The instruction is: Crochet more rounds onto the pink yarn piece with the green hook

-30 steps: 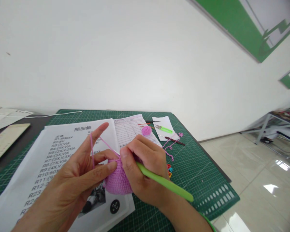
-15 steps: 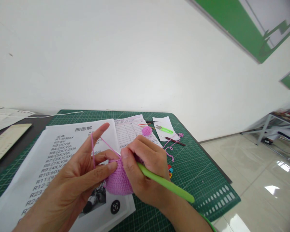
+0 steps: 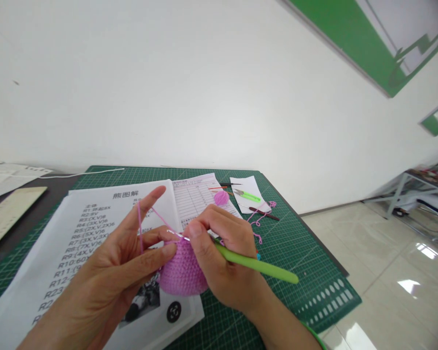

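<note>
Between thumb and fingers, my left hand (image 3: 131, 257) pinches the top edge of a pink crocheted piece (image 3: 184, 270). Pink yarn (image 3: 140, 226) loops over its raised index finger and slants down to the work. My right hand (image 3: 226, 262) is closed around a crochet hook (image 3: 257, 264) with a thick light-green handle. The hook's metal tip shows at the top edge of the piece, beside the slanting yarn. My right fingers cover part of the piece's right side.
Under my hands, printed pattern sheets (image 3: 105, 214) lie on a green cutting mat (image 3: 288, 243). Farther back are a pink yarn ball (image 3: 221, 198), green thread snips (image 3: 247, 196), a dark-handled hook (image 3: 266, 214) and loose yarn. A ruler (image 3: 14, 214) lies at the left.
The hook's handle end has swung up and slightly right, and its metal tip now shows above the piece's edge. My left hand has stayed nearly still.
</note>
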`<state>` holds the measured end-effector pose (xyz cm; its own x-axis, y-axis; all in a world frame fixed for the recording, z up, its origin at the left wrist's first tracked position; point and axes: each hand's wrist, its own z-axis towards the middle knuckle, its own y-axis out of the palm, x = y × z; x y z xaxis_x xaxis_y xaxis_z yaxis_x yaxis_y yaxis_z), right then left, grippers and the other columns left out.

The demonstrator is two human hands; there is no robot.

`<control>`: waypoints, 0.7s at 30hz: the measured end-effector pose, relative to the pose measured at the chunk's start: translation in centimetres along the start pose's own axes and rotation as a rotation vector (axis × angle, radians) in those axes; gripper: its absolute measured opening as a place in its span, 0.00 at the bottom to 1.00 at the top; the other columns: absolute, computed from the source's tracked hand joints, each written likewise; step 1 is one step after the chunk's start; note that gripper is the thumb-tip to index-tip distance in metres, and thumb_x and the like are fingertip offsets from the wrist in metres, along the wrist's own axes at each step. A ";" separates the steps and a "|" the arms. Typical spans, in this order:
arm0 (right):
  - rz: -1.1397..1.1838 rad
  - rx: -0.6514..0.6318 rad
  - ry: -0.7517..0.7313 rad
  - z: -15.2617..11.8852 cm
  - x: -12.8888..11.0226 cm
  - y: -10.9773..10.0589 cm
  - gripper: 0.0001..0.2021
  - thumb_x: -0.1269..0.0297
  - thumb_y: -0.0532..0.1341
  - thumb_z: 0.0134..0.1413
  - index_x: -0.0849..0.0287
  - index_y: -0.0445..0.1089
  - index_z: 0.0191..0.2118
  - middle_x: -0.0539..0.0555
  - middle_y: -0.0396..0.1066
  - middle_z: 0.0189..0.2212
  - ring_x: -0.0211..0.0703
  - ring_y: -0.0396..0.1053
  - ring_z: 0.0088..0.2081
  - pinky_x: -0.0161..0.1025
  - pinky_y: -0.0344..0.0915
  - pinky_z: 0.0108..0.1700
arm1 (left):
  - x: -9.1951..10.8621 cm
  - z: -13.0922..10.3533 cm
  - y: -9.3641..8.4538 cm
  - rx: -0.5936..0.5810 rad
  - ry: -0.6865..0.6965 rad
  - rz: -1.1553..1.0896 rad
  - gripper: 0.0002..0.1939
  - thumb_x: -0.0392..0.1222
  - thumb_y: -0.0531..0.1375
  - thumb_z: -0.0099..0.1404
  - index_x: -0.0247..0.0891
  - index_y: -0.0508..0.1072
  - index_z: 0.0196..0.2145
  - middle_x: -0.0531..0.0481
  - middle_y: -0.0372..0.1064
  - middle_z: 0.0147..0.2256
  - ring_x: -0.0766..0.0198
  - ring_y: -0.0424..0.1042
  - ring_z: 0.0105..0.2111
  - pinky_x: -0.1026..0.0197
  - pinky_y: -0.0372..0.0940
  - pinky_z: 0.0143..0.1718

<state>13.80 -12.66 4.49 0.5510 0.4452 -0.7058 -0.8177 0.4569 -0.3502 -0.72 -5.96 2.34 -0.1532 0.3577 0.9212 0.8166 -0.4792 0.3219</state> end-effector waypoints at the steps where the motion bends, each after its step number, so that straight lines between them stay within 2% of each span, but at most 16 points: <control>1: 0.011 -0.009 0.006 0.0 0.0 -0.1 0.12 0.67 0.54 0.60 0.61 0.62 0.24 0.46 0.60 0.22 0.28 0.60 0.25 0.31 0.57 0.28 | 0.0 0.0 0.0 0.006 0.000 0.007 0.42 0.41 0.71 0.47 0.67 0.60 0.56 0.56 0.76 0.29 0.65 0.72 0.25 0.69 0.70 0.23; 8: 0.050 -0.141 0.016 0.1 0.2 -1.3 0.14 0.65 0.54 0.61 0.61 0.66 0.25 0.47 0.64 0.23 0.29 0.63 0.26 0.31 0.58 0.29 | -0.4 -0.3 -0.4 -0.003 0.007 0.063 0.42 0.42 0.70 0.49 0.68 0.58 0.57 0.56 0.75 0.30 0.63 0.72 0.25 0.65 0.71 0.24; 14: 0.053 -0.270 -0.028 0.2 0.2 -2.6 0.13 0.66 0.53 0.61 0.61 0.67 0.27 0.48 0.66 0.25 0.31 0.64 0.28 0.32 0.60 0.30 | 0.7 -0.7 0.4 -0.021 -0.023 0.034 0.41 0.43 0.70 0.49 0.68 0.59 0.57 0.58 0.73 0.25 0.65 0.69 0.25 0.69 0.68 0.26; 17: -0.068 -0.222 0.002 0.1 0.1 -2.2 0.14 0.66 0.52 0.61 0.61 0.65 0.26 0.47 0.64 0.23 0.30 0.61 0.26 0.33 0.57 0.27 | 0.8 -0.7 0.6 -0.012 -0.016 0.044 0.41 0.43 0.70 0.49 0.68 0.60 0.56 0.58 0.73 0.26 0.66 0.67 0.24 0.70 0.67 0.25; 21: -0.259 -0.024 -0.092 -0.4 0.2 -0.4 0.13 0.69 0.52 0.58 0.59 0.57 0.22 0.47 0.57 0.20 0.32 0.57 0.24 0.35 0.54 0.26 | 0.3 -0.6 0.4 -0.012 0.032 0.035 0.40 0.42 0.69 0.50 0.66 0.59 0.57 0.56 0.74 0.27 0.66 0.67 0.24 0.69 0.66 0.24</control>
<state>14.19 -13.04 4.21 0.7541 0.3843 -0.5325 -0.6507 0.5467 -0.5269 -0.73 -6.52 2.88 -0.1424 0.3149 0.9384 0.8149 -0.5009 0.2917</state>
